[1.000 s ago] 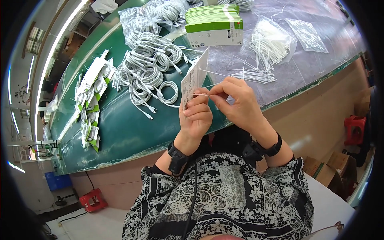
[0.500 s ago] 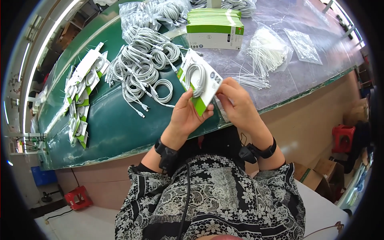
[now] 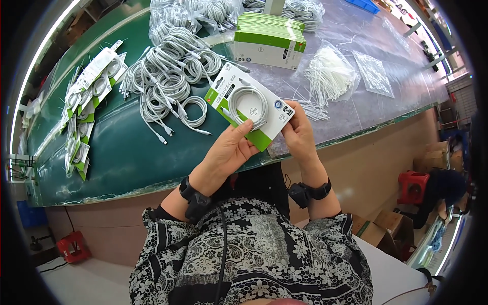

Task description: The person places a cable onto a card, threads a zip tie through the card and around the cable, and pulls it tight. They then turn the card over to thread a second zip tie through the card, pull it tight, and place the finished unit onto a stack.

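Note:
Both my hands hold a white and green packaging card [image 3: 275, 120] above the table's front edge. A coiled pale grey cable [image 3: 232, 103] with connector ends lies against the card's face. My left hand [image 3: 227, 151] grips the lower left edge, its thumb on the coil and its fingers behind. My right hand [image 3: 301, 133] pinches the right corner between thumb and fingers. Loose coiled cables [image 3: 170, 76] lie in a heap beyond my left hand. Farther off stands a stack of similar cards [image 3: 269, 47]. Whether anything ties the coil to the card I cannot make out.
Cards with coiled cables [image 3: 81, 117] lie overlapping at the left of the green table [image 3: 122, 170]. White cable ties [image 3: 331, 76] spill from a bag at the right, beside another clear bag [image 3: 373, 73]. Bagged cables [image 3: 175, 18] sit at the back. A person [image 3: 445, 188] is at far right.
The card has turned so its printed face and the coil show more fully. My right hand has shifted its grip on the corner. The whole view has swung slightly.

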`<move>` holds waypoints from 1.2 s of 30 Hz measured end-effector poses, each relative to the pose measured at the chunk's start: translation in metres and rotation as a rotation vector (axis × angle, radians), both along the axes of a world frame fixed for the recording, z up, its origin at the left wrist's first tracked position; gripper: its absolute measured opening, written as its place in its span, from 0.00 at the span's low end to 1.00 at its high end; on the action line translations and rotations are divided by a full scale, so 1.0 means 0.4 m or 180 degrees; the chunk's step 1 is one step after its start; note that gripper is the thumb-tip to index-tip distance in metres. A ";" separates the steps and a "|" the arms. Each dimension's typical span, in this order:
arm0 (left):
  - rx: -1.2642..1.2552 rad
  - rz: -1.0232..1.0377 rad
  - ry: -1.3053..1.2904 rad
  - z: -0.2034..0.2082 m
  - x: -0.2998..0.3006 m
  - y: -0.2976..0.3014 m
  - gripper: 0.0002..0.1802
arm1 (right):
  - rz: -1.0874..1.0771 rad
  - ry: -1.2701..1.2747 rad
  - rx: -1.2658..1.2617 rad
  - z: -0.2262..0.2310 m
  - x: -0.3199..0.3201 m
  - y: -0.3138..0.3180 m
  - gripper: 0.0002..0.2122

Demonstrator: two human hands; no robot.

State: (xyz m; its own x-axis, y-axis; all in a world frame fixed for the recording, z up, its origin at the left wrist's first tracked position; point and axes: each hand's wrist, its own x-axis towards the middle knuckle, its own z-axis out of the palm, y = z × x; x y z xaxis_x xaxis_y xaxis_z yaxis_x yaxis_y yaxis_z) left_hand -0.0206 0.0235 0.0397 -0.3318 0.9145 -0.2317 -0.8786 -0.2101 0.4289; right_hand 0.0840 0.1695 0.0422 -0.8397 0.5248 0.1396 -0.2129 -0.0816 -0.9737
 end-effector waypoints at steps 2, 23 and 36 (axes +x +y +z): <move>-0.0102 -0.0013 -0.0054 -0.004 0.005 0.000 0.21 | -0.0018 -0.0103 0.0121 -0.001 0.003 0.006 0.14; -0.0367 0.1301 0.1178 -0.003 0.057 0.011 0.14 | -0.0786 0.0728 0.4611 0.059 0.009 -0.045 0.13; -0.0039 0.2227 0.4867 0.034 0.014 -0.029 0.18 | 0.0268 -0.0460 -0.0631 0.003 0.080 -0.036 0.13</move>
